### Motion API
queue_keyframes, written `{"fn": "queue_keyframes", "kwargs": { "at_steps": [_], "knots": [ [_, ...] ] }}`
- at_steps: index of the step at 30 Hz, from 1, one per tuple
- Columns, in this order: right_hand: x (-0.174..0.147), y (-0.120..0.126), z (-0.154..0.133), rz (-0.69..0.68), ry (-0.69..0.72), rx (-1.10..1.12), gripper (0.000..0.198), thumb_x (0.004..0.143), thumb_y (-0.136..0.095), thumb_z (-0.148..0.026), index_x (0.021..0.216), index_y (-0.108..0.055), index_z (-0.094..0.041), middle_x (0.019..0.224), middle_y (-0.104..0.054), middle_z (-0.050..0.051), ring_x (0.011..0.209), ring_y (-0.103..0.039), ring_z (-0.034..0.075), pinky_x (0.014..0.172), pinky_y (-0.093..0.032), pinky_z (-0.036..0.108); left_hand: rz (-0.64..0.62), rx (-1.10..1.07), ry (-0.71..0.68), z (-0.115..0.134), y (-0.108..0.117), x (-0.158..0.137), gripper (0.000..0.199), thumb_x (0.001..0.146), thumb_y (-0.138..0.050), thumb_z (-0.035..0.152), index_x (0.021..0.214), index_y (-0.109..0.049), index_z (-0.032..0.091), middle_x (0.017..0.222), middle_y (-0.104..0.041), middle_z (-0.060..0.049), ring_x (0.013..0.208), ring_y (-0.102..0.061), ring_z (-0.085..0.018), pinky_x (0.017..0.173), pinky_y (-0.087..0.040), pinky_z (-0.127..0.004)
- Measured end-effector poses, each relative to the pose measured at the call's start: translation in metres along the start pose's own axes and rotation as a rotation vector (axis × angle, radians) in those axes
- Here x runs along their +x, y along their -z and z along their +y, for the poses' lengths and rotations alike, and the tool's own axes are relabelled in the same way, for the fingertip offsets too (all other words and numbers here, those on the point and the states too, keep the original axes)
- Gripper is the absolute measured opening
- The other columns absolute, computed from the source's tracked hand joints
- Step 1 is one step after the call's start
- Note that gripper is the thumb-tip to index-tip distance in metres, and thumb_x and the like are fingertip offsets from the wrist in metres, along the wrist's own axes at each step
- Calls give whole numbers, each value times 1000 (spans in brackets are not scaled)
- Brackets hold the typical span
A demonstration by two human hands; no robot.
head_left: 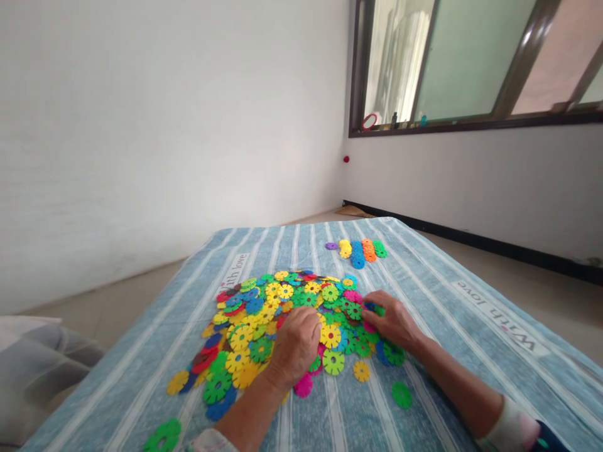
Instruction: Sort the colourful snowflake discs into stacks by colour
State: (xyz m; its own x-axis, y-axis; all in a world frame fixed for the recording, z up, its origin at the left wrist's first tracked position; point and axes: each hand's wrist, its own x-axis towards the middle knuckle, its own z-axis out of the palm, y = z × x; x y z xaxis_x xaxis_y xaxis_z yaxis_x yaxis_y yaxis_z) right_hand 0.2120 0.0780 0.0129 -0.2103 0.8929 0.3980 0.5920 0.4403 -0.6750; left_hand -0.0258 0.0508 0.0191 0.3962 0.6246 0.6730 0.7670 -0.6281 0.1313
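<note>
A heap of notched plastic interlocking discs [241, 337] in yellow, green, blue, red and pink lies spread on the bed-like striped cloth. Over the middle of it is my left hand [296, 344], its fingers curled inward; whatever they hold is hidden behind the knuckles. At the heap's right edge my right hand [393, 319] reaches in, thumb and fingers apart, touching the discs around a pink disc [369, 326]. Beyond the heap, sorted discs lie in short overlapping rows by colour, including a blue row [358, 254] and an orange row [369, 250].
The blue-and-white striped cloth [151, 351] covers the surface beneath everything. Single green discs [402, 395] lie near the front edge. Sheer whitish fabric [38, 370] hangs at the left. A white wall [188, 125] and a dark-framed window [475, 63] stand behind.
</note>
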Motion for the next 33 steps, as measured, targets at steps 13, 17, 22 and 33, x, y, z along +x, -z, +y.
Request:
{"fn": "queue_keyframes", "kwargs": {
  "at_steps": [13,17,22,33],
  "knots": [
    [-8,-18,-6,-38,161,-242,18,86,-55,-28,96,-68,-20,103,-64,8,97,-56,22,86,-44,34,-28,14,-11,8,-2,-2,22,88,-40,11,74,-56,15,75,-60,-8,81,-59,-21,74,-52,-38],
    [-8,-18,-7,-28,223,-238,21,91,-47,-28,94,-67,-20,96,-64,7,92,-57,20,85,-44,33,-19,10,-13,9,-3,-1,22,88,-40,11,74,-57,14,76,-61,-8,81,-58,-21,74,-52,-39],
    [-10,-17,-6,-16,283,-216,25,94,-42,-26,89,-65,-19,88,-64,6,85,-57,18,80,-43,31,-9,12,-21,10,-2,0,23,88,-40,11,74,-58,14,76,-61,-8,79,-58,-20,73,-53,-38],
    [-10,-17,-10,44,306,-232,30,95,-39,-24,72,-58,-18,72,-59,3,73,-53,15,72,-38,27,-145,123,10,14,-6,12,10,82,-59,21,87,-66,16,116,-61,-12,116,-49,-31,96,-45,-49]
  ]
}}
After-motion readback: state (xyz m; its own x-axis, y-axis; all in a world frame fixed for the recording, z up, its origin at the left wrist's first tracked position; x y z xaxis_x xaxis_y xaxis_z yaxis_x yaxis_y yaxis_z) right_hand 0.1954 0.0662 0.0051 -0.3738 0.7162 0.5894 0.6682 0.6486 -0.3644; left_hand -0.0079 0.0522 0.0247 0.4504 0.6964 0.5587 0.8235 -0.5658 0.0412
